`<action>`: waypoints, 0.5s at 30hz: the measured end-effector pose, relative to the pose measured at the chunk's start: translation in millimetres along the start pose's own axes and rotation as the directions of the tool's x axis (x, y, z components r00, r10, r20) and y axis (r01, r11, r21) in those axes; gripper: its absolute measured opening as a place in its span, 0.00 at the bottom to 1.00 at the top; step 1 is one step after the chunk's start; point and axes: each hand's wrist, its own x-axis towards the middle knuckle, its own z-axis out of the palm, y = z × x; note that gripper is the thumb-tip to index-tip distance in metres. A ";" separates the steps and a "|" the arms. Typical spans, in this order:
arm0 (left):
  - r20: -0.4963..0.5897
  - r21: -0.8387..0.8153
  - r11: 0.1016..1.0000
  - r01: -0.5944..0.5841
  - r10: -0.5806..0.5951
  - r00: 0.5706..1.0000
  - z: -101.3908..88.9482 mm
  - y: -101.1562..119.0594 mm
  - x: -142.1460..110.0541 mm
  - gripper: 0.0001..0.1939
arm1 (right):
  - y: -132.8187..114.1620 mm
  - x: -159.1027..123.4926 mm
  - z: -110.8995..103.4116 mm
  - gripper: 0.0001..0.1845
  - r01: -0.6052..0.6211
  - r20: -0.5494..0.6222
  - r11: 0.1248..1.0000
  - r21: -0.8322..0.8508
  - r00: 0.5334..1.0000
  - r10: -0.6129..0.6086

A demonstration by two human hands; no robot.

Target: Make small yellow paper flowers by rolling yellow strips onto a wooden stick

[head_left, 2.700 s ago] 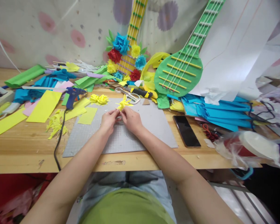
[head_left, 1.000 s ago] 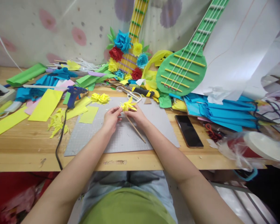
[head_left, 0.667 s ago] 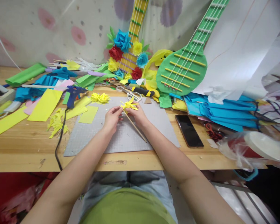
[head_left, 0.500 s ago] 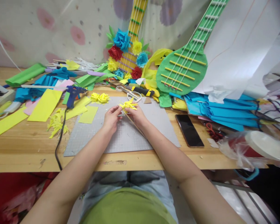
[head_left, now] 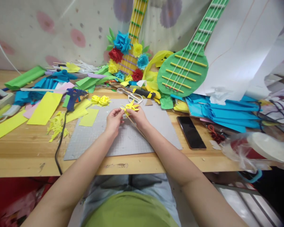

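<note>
Over the grey cutting mat [head_left: 90, 143], both hands meet at a spiky yellow paper flower [head_left: 132, 106]. My right hand [head_left: 139, 118] is closed around its base and a thin stick [head_left: 136, 126] that slants down toward my right forearm. Pinched fingertips of my left hand [head_left: 114, 121] touch the flower's left edge, at a petal. Just beyond the left hand sit yellow paper flowers [head_left: 100, 100], and a square of yellow paper [head_left: 89, 117] lies on the mat's edge. White-handled scissors [head_left: 137, 100] rest right behind the flower.
On the left are a blue glue gun [head_left: 73, 100] with its cord, yellow paper strips [head_left: 44, 108] and cut yellow pieces [head_left: 56, 126]. A phone [head_left: 191, 132] lies right of the mat. Behind stand a green paper instrument [head_left: 183, 72] and a flower-covered yellow one [head_left: 130, 60]. Blue paper [head_left: 227, 110] is stacked at right.
The view has shifted slightly. The flower's petals sit at a slightly different angle between my fingers; both hands otherwise keep their places and hold.
</note>
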 end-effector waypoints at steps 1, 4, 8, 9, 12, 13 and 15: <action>0.001 0.002 1.000 0.002 -0.002 1.000 0.2 -0.2 0.2 0.16 | 0.4 0.5 0.1 0.17 0.007 -0.009 1.000 0.000 1.000 -0.007; -0.003 -0.007 1.000 0.018 -0.018 1.000 0.5 -0.1 0.7 0.16 | 2.8 2.0 1.2 0.19 0.017 -0.059 1.000 0.021 0.998 -0.016; -0.024 -0.046 0.998 0.031 -0.032 0.999 -0.3 -0.2 1.9 0.16 | 4.9 2.2 3.3 0.20 0.052 -0.102 0.999 0.014 0.994 -0.050; -0.030 -0.055 0.998 0.032 -0.034 0.999 -0.8 -0.4 2.5 0.17 | 4.8 2.0 3.7 0.20 0.065 -0.103 0.998 0.005 0.993 -0.064; -0.035 -0.075 0.996 0.043 -0.046 0.998 -2.7 -0.6 4.5 0.17 | 4.3 1.2 5.0 0.21 0.096 -0.100 0.995 -0.035 0.990 -0.099; -0.038 -0.085 0.995 0.048 -0.052 0.998 -3.4 -0.4 5.1 0.17 | 4.3 0.9 5.3 0.22 0.096 -0.094 0.994 -0.044 0.991 -0.100; -0.050 -0.116 0.991 0.067 -0.073 0.996 -4.6 0.6 6.2 0.16 | 4.7 -0.4 5.6 0.24 0.064 -0.055 0.996 -0.054 0.996 -0.067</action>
